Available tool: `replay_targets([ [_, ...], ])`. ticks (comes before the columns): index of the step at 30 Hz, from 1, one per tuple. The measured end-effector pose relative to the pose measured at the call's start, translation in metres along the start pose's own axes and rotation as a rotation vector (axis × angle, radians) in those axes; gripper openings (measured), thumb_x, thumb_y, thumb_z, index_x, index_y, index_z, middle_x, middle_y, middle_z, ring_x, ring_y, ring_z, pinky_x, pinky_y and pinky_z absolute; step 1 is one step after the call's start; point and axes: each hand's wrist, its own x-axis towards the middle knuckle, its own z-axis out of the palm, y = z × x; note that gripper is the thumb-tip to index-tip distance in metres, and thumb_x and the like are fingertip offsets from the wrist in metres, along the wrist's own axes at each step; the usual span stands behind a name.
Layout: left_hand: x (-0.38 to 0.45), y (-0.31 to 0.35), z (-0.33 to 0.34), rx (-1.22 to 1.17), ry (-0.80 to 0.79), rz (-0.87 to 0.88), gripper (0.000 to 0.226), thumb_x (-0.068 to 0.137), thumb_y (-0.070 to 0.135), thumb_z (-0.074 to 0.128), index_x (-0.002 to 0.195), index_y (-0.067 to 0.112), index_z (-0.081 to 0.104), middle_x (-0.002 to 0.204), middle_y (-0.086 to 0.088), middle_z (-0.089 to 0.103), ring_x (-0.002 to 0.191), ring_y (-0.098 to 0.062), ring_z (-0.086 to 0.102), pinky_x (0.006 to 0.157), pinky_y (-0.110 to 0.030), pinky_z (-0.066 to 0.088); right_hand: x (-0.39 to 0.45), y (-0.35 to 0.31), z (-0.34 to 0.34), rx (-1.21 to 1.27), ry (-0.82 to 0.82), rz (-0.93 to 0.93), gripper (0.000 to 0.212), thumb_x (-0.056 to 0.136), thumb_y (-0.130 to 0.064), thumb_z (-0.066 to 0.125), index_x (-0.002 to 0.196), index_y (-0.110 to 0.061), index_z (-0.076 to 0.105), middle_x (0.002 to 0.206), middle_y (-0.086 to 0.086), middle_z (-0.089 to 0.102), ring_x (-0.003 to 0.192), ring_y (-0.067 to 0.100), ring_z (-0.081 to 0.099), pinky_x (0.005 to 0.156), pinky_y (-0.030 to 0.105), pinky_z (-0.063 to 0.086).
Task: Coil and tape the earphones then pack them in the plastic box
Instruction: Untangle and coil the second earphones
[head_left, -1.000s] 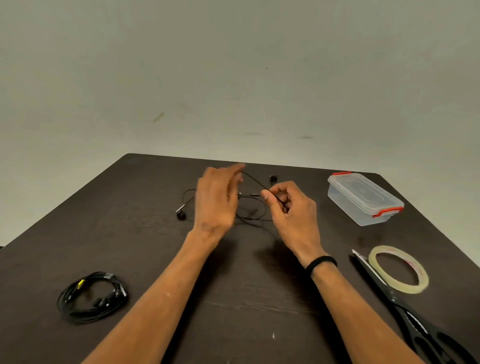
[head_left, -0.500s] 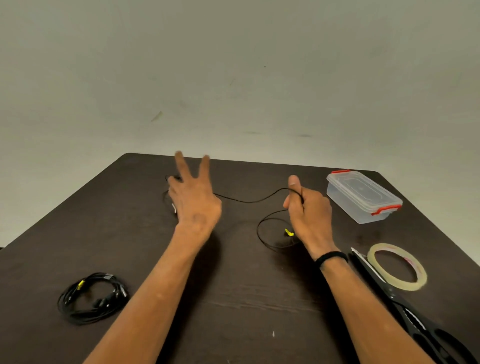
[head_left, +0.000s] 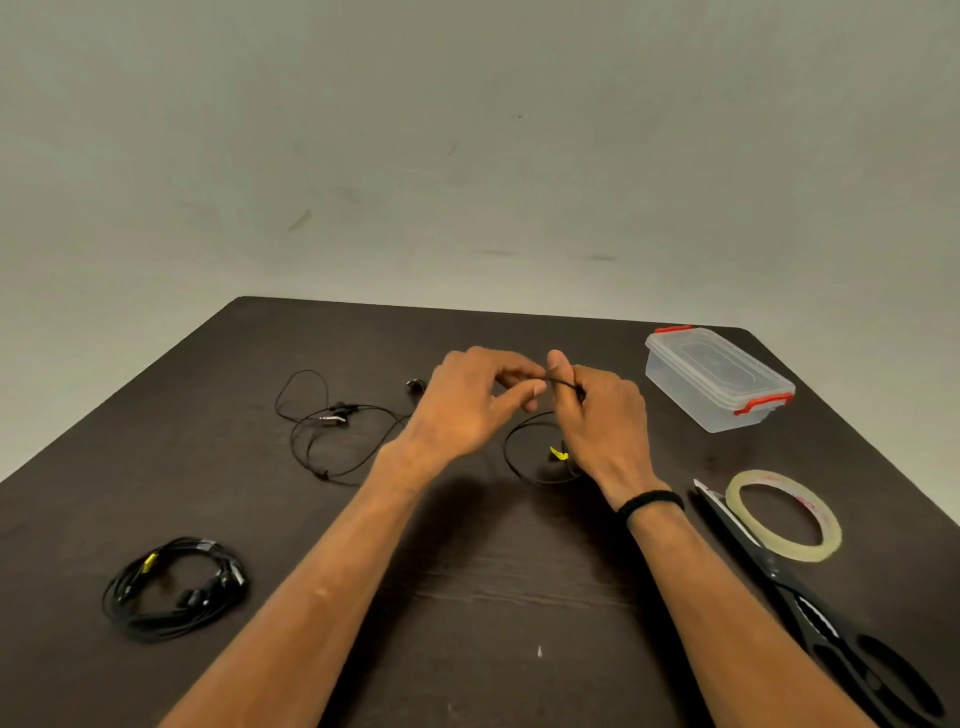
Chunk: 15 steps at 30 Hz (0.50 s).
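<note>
While the dark surface (head_left: 467, 597) carries everything, the shut plastic box (head_left: 717, 382) sits far right; the left hand (head_left: 467, 405) and right hand (head_left: 602, 426) both pinch the earphones (head_left: 337, 415) cord — loose loops trailing left, mid-surface.

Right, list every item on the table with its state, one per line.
Loose earphones: uncoiled, cable pinched by both hands.
Left hand: pinching cable.
Right hand: gripping cable.
Coiled earphones: bundled.
Plastic box: lid on.
Tape roll: flat.
Scissors: closed.
</note>
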Motion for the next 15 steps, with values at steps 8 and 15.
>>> replay_targets([
  [8, 0.000, -0.033, -0.039, -0.074, 0.815, -0.348, 0.018, 0.101, 0.040, 0.064, 0.100, 0.029, 0.079, 0.080, 0.019, 0.074, 0.079, 0.005, 0.069, 0.083, -0.025, 0.056, 0.007, 0.003, -0.007, -0.075, 0.037, -0.018, 0.055, 0.106, -0.053, 0.055, 0.064, -0.018, 0.049, 0.050, -0.005, 0.044, 0.050, 0.021, 0.043, 0.053, 0.033, 0.029],
  [15, -0.007, -0.054, -0.059, -0.271, 1.102, -0.677, 0.020, 0.098, 0.033, 0.069, 0.112, 0.024, 0.079, 0.109, 0.007, 0.078, 0.104, -0.011, 0.071, 0.106, -0.034, 0.051, 0.011, 0.016, -0.008, 0.174, 0.012, 0.044, 0.043, 0.111, -0.048, 0.046, 0.089, -0.019, 0.067, 0.083, -0.005, 0.075, 0.075, 0.020, 0.067, 0.068, 0.038, 0.052],
])
